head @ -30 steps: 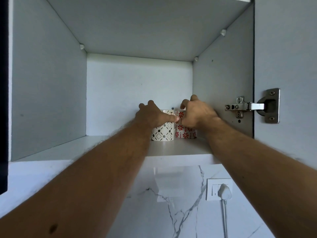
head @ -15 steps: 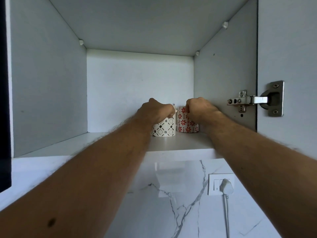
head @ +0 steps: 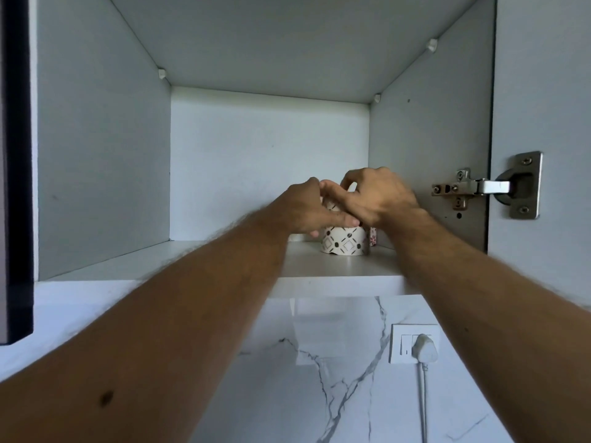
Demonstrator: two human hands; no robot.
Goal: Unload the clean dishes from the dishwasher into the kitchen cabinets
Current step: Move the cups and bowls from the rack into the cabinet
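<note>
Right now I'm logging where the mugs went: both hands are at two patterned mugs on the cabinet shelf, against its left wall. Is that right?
Not quite: the mugs stand toward the right wall, near the hinge, not the left. The head view shows the left hand and right hand at the black-patterned mug and red-patterned mug on the shelf.

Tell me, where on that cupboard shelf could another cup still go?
The shelf lies bare from the left wall to the black-patterned cup. The right corner is crowded: that cup, the red-patterned cup and both hands sit against the right wall.
</note>
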